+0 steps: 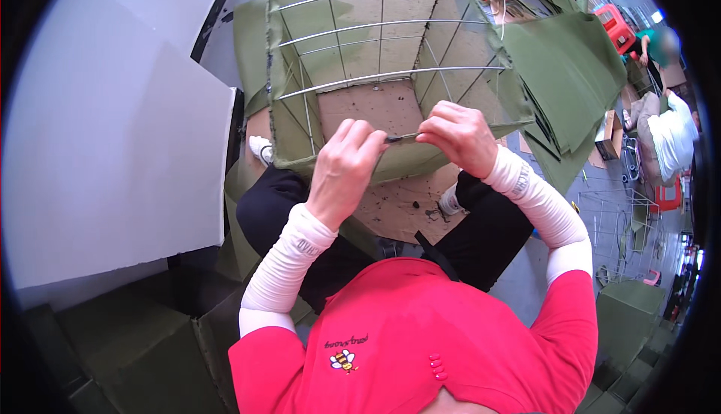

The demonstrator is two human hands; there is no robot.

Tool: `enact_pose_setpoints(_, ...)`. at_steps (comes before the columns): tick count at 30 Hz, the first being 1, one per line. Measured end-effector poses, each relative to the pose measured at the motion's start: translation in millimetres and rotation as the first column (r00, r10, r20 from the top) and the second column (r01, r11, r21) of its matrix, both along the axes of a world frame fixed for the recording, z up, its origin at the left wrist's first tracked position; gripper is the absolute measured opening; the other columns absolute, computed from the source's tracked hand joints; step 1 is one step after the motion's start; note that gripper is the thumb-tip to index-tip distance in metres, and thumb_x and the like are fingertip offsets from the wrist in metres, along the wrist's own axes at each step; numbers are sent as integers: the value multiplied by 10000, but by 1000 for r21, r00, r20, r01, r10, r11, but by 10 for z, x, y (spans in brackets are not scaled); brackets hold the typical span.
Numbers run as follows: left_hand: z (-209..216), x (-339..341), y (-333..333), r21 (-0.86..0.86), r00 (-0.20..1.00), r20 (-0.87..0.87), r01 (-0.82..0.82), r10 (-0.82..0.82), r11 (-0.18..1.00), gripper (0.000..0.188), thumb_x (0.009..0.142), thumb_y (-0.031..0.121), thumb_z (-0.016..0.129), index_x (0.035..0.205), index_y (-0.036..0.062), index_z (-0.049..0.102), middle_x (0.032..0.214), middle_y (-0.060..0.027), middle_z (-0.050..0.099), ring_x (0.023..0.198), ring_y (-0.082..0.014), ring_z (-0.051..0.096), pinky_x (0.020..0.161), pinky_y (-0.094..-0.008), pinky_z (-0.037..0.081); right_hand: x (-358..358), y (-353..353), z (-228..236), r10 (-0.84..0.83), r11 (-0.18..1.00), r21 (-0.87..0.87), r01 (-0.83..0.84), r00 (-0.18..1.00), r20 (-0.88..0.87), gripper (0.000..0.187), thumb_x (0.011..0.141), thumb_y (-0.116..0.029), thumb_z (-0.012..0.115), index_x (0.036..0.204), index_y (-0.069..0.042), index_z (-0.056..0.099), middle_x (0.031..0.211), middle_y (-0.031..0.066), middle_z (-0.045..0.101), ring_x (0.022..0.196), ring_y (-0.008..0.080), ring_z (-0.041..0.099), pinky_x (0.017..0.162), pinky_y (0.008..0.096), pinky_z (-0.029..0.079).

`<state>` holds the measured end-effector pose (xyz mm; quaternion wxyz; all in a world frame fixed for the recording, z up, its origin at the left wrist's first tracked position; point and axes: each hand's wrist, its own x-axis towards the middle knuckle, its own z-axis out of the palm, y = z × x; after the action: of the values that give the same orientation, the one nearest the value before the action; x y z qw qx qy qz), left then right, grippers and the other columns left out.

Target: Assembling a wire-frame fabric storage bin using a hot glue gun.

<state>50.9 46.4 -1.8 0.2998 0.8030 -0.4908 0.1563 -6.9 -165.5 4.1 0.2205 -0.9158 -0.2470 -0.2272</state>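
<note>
A box-shaped wire frame with green fabric on its sides stands between my knees, its open wire grid facing up. My left hand is closed in a pinch at the near edge of this frame. A thin dark strip runs from its fingertips toward my right hand, whose fingers are also pinched together on it. Both hands are close together, just above the green near wall. Whether the strip is wire, cord or a fabric edge is too small to tell.
Flat green sheets lie piled at the right, beyond the frame. A large white panel stands at my left. Cardboard with dark scraps covers the floor below. Red stools, bare wire frames and other people are further right.
</note>
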Motion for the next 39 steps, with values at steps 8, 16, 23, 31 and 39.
enact_pose_setpoints(8, 22, -285, 12, -27, 994, -95, 55, -57, 998, 186, 690, -22, 636, 858, -14, 557, 761, -116, 506, 709, -287, 510, 612, -375, 430, -298, -20, -30, 40, 998, 45, -38, 998, -44, 165, 700, -117, 690, 745, -46, 548, 679, 72, 499, 622, 246, 525, 518, 332, 439)
enact_pose_setpoints(16, 112, -441, 6, -15, 996, -92, 4, -5, 1000, 224, 683, -14, 661, 890, -21, 576, 790, -104, 507, 725, -263, 511, 612, -364, 438, -388, 248, -29, 14, 997, -83, -9, 998, 68, 277, 738, -272, 633, 895, -59, 550, 808, 37, 543, 749, 187, 549, 622, 291, 443)
enact_pose_setpoints(23, 109, -400, -23, 110, 982, -188, 30, -8, 993, 209, 698, 1, 654, 890, -21, 574, 757, -105, 496, 728, -263, 515, 614, -359, 435, -366, 309, -171, 4, 1000, -6, -4, 1000, -23, 168, 770, -205, 585, 753, -61, 500, 728, 59, 491, 751, 211, 541, 652, 313, 467)
enact_pose_setpoints(31, 211, -444, 17, 20, 995, -95, -11, 12, 1000, 337, 660, -22, 679, 983, -23, 582, 830, -100, 545, 767, -255, 531, 650, -362, 451, -486, 201, -67, -43, 997, -70, 45, 998, 43, 346, 766, -259, 623, 1004, -19, 553, 853, 67, 575, 803, 198, 574, 699, 323, 458)
enact_pose_setpoints(39, 142, -394, -15, 73, 989, -138, 69, -58, 995, 228, 695, -47, 635, 912, -28, 571, 796, -112, 529, 729, -268, 521, 625, -369, 438, -461, 279, -207, -77, 997, -20, 78, 996, 47, 180, 690, -134, 608, 826, -50, 526, 740, 57, 489, 733, 211, 531, 642, 303, 457)
